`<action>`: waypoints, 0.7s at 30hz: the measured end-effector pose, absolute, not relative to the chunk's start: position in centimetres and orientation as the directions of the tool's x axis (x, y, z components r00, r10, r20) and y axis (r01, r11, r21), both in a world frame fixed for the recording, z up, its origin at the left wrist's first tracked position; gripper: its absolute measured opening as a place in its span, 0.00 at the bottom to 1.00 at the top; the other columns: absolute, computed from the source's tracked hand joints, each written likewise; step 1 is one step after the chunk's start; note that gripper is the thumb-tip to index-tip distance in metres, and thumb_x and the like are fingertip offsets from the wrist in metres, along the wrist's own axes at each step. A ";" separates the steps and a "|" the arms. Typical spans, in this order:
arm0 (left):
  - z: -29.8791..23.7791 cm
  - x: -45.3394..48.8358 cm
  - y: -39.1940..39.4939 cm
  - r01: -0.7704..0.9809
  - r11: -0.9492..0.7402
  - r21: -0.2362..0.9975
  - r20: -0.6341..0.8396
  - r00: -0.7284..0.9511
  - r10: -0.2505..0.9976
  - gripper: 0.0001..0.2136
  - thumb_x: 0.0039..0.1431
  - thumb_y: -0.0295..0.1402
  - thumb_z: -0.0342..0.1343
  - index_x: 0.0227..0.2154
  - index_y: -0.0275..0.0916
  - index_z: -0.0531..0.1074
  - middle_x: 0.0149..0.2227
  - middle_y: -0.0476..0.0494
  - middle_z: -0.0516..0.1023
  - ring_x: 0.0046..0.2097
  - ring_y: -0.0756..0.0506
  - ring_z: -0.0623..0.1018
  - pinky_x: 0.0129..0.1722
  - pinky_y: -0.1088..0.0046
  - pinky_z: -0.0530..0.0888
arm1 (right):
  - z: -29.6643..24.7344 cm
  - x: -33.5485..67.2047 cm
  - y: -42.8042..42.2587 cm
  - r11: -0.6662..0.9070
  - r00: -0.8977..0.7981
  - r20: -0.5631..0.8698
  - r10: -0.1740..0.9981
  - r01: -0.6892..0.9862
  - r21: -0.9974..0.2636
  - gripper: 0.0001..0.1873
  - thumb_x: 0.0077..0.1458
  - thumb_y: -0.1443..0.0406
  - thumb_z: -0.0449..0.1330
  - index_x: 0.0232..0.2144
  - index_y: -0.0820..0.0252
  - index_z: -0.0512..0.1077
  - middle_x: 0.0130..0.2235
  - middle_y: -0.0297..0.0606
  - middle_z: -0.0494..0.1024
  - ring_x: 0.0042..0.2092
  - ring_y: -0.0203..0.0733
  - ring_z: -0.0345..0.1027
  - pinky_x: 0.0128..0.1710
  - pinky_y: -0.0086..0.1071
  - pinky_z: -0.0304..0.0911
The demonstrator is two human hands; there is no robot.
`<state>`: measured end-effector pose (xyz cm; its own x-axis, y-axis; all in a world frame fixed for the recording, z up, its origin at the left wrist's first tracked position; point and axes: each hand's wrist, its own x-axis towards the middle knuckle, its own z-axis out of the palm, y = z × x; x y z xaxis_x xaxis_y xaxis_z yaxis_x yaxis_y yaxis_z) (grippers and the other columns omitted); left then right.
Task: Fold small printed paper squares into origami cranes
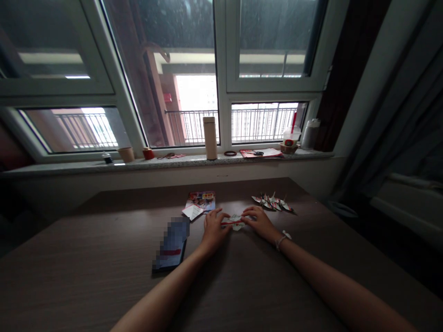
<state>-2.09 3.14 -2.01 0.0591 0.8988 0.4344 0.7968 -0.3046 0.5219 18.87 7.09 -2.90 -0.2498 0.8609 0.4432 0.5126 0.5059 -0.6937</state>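
Note:
A small piece of folded printed paper (pixel 236 226), pale with a red stripe, lies between my hands just above or on the brown table. My left hand (pixel 215 230) pinches its left end with thumb and fingers. At the right end, the fingers of my right hand (pixel 259 222) are closed on the paper; their tips partly cover it. Beyond my right hand sits a cluster of folded paper pieces (pixel 273 202) with pointed tips. Left of my left hand lie a colourful printed leaflet (pixel 204 201) and a white folded paper (pixel 193 211).
A dark phone (pixel 172 244), its screen blurred out, lies on the table (pixel 86 258) beside my left forearm. Along the windowsill stand a beige bottle (pixel 209 138), a paper cup (pixel 126 154), scissors (pixel 258 153) on papers, a lidded drink cup (pixel 290 136) and a grey flask (pixel 310 133).

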 end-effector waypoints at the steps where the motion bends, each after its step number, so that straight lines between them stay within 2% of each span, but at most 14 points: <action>1: -2.0 -2.1 3.1 0.793 -0.303 0.529 0.435 0.054 0.899 0.13 0.51 0.29 0.63 0.41 0.45 0.76 0.55 0.42 0.69 0.59 0.39 0.65 0.60 0.57 0.62 | -2.8 18.9 7.1 0.508 -0.243 0.449 0.860 0.497 -0.704 0.12 0.54 0.55 0.63 0.32 0.54 0.81 0.41 0.40 0.77 0.49 0.48 0.65 0.54 0.41 0.56; 6: -1.6 -2.2 3.0 0.784 -0.277 0.555 0.416 0.027 0.909 0.15 0.53 0.32 0.62 0.45 0.44 0.75 0.55 0.42 0.69 0.59 0.40 0.65 0.61 0.58 0.62 | -2.4 19.0 7.0 0.513 -0.196 0.478 0.856 0.437 -0.739 0.15 0.55 0.53 0.61 0.33 0.56 0.81 0.40 0.42 0.78 0.47 0.47 0.68 0.52 0.41 0.59; 11: -1.6 -2.2 3.0 0.788 -0.283 0.547 0.430 0.026 0.903 0.15 0.56 0.33 0.59 0.47 0.45 0.75 0.55 0.42 0.69 0.59 0.41 0.65 0.61 0.59 0.62 | -2.7 19.2 7.5 0.511 -0.179 0.484 0.857 0.423 -0.749 0.14 0.55 0.53 0.62 0.34 0.55 0.81 0.40 0.41 0.78 0.46 0.46 0.69 0.50 0.39 0.61; 21: -1.5 -2.1 3.0 0.813 -0.272 0.515 0.378 0.070 0.923 0.10 0.57 0.34 0.59 0.41 0.48 0.80 0.57 0.44 0.70 0.59 0.39 0.65 0.61 0.56 0.62 | -2.8 19.1 7.3 0.560 -0.315 0.463 0.828 0.488 -0.670 0.06 0.53 0.65 0.63 0.32 0.54 0.81 0.39 0.38 0.81 0.47 0.45 0.69 0.53 0.39 0.58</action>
<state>-2.10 2.96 -1.46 0.0695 0.9232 0.3779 0.8132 -0.2719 0.5146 19.10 7.27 -2.78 -0.3148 0.8283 0.4634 0.4876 0.5600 -0.6698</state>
